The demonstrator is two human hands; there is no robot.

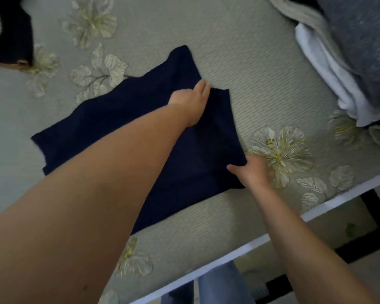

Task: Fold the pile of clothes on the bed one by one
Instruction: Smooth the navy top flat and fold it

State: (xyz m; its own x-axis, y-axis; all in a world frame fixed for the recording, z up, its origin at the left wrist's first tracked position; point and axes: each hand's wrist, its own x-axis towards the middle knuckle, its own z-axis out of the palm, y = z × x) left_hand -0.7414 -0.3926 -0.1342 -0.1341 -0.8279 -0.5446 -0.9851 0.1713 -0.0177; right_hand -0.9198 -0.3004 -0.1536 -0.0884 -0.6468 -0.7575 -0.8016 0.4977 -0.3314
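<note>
A dark navy garment (pixel 123 126) lies spread flat on the bed (pixel 239 62), partly folded, with a sleeve or corner pointing up toward the far side. My left hand (pixel 191 102) reaches across it and pinches the cloth at its upper right edge. My right hand (pixel 252 172) sits at the garment's lower right edge, fingers curled under the hem and thumb out to the left. My left forearm hides the middle of the garment.
Another dark garment (pixel 13 38) lies at the far left. A pile of white cloth (pixel 329 73), grey-blue cloth (pixel 360 40) and beige cloth sits at the far right. The bed's white edge (pixel 239 251) runs diagonally below, with the floor beyond.
</note>
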